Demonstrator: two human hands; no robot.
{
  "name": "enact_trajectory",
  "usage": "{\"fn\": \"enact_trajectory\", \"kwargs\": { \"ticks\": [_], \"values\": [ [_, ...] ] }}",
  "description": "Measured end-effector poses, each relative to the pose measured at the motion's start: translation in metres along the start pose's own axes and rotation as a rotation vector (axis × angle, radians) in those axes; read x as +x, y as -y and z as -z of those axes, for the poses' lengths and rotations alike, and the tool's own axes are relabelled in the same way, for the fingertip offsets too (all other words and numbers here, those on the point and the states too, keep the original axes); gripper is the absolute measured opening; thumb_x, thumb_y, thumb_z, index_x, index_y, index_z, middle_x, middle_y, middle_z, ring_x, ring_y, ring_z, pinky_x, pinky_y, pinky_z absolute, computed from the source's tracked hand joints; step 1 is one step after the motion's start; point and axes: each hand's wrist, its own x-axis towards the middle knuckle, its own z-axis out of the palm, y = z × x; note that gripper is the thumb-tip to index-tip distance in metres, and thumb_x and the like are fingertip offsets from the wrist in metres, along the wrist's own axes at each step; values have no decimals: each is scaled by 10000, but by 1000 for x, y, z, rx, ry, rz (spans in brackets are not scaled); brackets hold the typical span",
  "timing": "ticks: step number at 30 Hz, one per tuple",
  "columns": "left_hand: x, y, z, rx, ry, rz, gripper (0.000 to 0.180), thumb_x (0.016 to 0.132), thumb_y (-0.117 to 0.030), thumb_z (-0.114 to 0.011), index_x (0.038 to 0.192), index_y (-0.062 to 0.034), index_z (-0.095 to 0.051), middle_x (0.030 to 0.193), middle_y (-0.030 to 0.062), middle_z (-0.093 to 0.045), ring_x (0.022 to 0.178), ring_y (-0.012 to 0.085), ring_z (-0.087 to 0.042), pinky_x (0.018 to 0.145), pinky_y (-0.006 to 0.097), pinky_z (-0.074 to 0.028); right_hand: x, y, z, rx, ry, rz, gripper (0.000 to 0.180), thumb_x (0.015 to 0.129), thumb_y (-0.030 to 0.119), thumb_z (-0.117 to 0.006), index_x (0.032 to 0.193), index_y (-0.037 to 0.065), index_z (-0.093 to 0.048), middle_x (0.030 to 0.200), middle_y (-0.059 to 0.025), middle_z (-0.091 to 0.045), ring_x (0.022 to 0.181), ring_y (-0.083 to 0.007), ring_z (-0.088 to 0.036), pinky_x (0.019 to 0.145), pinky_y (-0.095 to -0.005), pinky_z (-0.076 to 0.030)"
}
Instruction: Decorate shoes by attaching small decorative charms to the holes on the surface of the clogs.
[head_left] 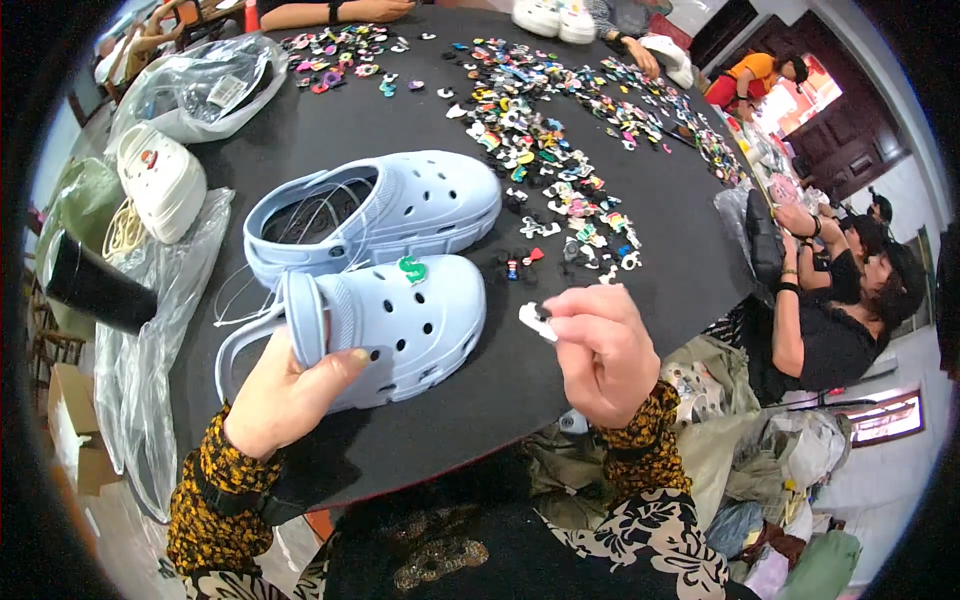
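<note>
My left hand (295, 388) is closed round the near light-blue foam clog (440, 325), its thumb on the side of the upper and its fingers hidden inside the opening. A green shoe charm (411, 269) sits in one of that clog's holes. Behind it stands the other light-blue clog (440, 195), and clear plastic loops run out of the pair. Right of the near clog, my right hand (605, 350) pinches a small white shoe charm (537, 320) with a dark back between thumb and fingers, held apart from the clog.
Loose colourful charms (545, 150) spread over the dark table (400, 455), a few beside the clogs' toes. A white clog (165, 185), clear plastic bags (165, 330) and a black cylinder (100, 283) lie at the left. Other people (840, 270) sit along the right edge.
</note>
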Motion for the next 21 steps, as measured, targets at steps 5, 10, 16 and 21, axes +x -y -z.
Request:
{"fn": "enact_trajectory", "kwargs": {
  "ticks": [5,10,16,21],
  "values": [
    [5,8,-1,8,-5,-47,286,850,-75,-545,1119,22,-541,986,50,-602,902,114,-533,822,291,-442,-10,20,-41,466,45,-442,255,763,-60,-656,977,44,-565,888,-79,-585,745,-227,-564,690,-296,-467],
    [4,7,1,-17,1,-44,274,854,-70,-556,1113,21,-550,987,53,-608,897,109,-535,808,288,-452,-1,23,-65,279,111,-227,305,742,-41,-658,1012,69,-571,891,-51,-567,775,-215,-536,750,-338,-392],
    [3,9,1,-30,-5,-43,267,861,-70,-557,1112,20,-554,989,54,-611,904,111,-540,814,291,-453,-2,18,-74,-49,117,-10,354,709,16,-680,1041,84,-579,906,-26,-556,797,-207,-532,777,-370,-363],
    [3,6,2,-4,4,-26,269,857,-67,-558,1112,20,-555,991,53,-613,905,111,-541,814,294,-454,-3,18,-71,-97,108,6,384,712,40,-684,1081,68,-583,902,-29,-547,800,-210,-529,791,-376,-368]
  ]
}}
